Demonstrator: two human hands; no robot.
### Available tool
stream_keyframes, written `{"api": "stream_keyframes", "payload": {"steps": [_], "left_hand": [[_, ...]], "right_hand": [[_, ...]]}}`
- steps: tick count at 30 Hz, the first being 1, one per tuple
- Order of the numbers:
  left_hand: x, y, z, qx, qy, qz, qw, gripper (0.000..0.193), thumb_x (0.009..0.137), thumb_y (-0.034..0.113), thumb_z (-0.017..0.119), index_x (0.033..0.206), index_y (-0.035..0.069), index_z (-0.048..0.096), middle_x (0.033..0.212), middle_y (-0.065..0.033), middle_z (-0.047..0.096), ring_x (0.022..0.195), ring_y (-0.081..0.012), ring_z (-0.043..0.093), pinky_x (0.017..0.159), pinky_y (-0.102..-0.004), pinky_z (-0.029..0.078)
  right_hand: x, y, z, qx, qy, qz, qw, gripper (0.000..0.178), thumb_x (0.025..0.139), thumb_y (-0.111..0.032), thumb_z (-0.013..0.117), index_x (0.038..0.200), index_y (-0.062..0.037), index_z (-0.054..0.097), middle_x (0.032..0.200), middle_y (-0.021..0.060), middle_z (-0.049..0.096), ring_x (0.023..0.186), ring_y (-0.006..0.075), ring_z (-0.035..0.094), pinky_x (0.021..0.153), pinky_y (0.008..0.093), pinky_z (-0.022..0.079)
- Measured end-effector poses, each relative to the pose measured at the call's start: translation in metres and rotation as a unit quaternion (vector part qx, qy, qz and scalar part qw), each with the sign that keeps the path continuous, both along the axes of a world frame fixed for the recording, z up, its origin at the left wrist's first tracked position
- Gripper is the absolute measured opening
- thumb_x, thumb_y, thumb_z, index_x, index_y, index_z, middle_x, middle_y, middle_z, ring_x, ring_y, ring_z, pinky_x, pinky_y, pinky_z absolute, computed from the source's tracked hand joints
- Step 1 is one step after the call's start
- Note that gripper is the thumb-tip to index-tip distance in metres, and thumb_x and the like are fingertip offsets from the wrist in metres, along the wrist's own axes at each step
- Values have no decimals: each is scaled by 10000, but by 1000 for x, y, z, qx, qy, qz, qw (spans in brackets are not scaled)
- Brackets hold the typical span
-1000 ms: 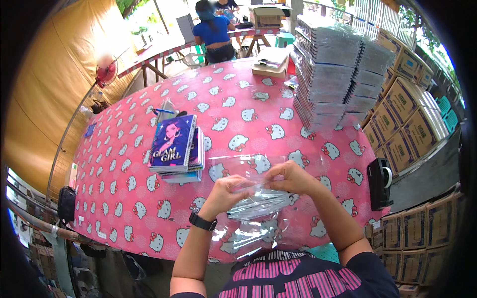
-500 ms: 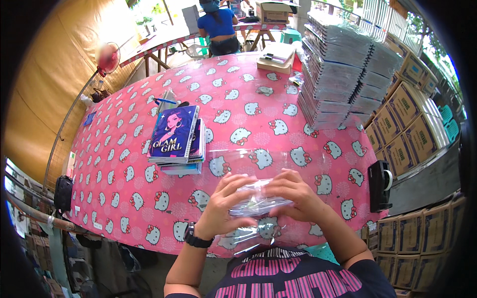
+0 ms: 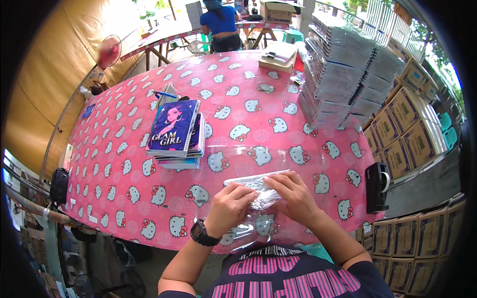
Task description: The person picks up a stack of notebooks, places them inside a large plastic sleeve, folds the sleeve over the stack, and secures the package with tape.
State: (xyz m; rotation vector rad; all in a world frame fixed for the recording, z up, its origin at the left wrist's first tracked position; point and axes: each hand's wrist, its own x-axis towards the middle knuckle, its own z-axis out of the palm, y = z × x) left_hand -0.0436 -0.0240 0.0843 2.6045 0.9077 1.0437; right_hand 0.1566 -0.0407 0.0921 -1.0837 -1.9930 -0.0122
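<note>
A flat bundle wrapped in shiny clear plastic (image 3: 256,184) lies at the near side of the table, in front of my body. My left hand (image 3: 230,207) has its fingers bent over the bundle's near left side, gripping the wrap. From the right, my right hand (image 3: 293,197) presses its closed fingers onto the plastic. Glare hides what is inside. More clear plastic film (image 3: 243,233) spreads between my wrists, toward my shirt. Beyond my left hand sits a stack of spiral notebooks (image 3: 174,126), the top one purple with a drawn figure.
Tall stacks of plastic-wrapped spiral notebooks (image 3: 343,74) stand at the far right of the pink patterned table (image 3: 149,198). A black tape dispenser (image 3: 376,187) is at the right edge. Cardboard boxes (image 3: 405,124) line the right. A person in blue (image 3: 219,22) sits farther back.
Both hands have closed in on the plastic, with fingers lower and more curled. The bundle now lies flatter, its far edge showing beyond my fingers. My left wrist has shifted slightly.
</note>
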Motion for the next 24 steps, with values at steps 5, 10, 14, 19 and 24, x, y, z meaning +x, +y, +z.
{"api": "stream_keyframes", "payload": {"steps": [5,10,14,19,24], "left_hand": [[3,-3,0,7,1,41,999,242,657,-21,639,872,85,672,783,-23,608,728,-214,582,609,-333,497],[6,3,2,-66,-21,75,995,328,695,57,686,1021,80,663,802,-49,617,723,-240,591,616,-338,498],[11,17,27,-126,8,169,978,533,677,225,776,1159,65,616,816,-91,638,729,-249,604,652,-348,503],[-6,57,-1,-242,-16,-7,970,279,712,275,768,902,76,720,777,-82,663,767,-224,602,708,-338,474],[5,61,-15,-202,-118,31,972,126,778,165,710,846,59,714,702,-82,652,692,-200,604,640,-323,476]], "right_hand": [[13,3,-12,-43,-72,71,994,131,667,-84,679,774,-65,606,761,39,548,736,220,553,670,343,477],[15,11,-6,-103,-54,92,989,207,701,-103,683,892,-58,618,798,64,580,765,254,564,703,361,474],[12,17,1,-185,-51,79,978,332,741,-155,694,1043,-54,600,847,98,610,808,278,574,742,376,469],[4,26,17,-182,-96,3,979,356,730,-234,726,1008,-42,612,815,122,602,806,293,574,736,371,465],[6,65,-8,-228,-1,79,970,240,744,-236,720,825,-31,626,748,125,580,753,292,573,667,377,455]]}}
